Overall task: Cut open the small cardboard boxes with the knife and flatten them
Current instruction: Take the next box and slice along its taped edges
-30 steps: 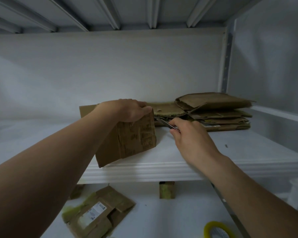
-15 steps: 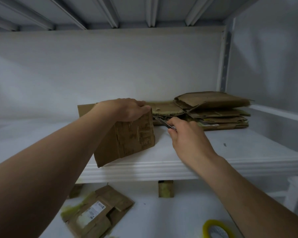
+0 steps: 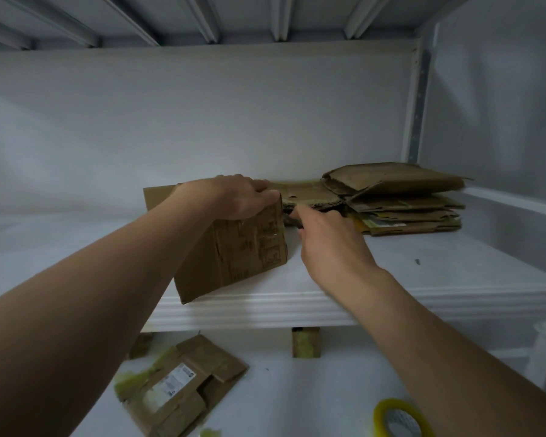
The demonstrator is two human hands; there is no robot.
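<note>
- White shelf [image 3: 423, 279] carried the cardboard.
- Stack of flattened boxes [image 3: 401, 200] lay back right on it.
- Small cardboard box [image 3: 243, 250] stood tilted at the shelf's front edge, left of the stack.
- Flattened box [image 3: 183, 386] lay on the level below.
- Left hand [image 3: 237, 197] gripped the small cardboard box's top edge.
- Right hand [image 3: 331, 247], fingers curled, sat just beside that box's right edge; couldn't tell if it held anything.
- Yellow tape roll [image 3: 380, 414] lay bottom right.

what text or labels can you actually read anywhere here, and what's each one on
Nothing here reads clearly enough to quote.
On the upright cardboard box gripped by the left hand: dark printed blocks on its front, too blurred to read.
On the flattened box on the lower shelf: a white shipping label, print too small.
On the stack of flattened boxes: a pale label at its edge, unreadable.
</note>
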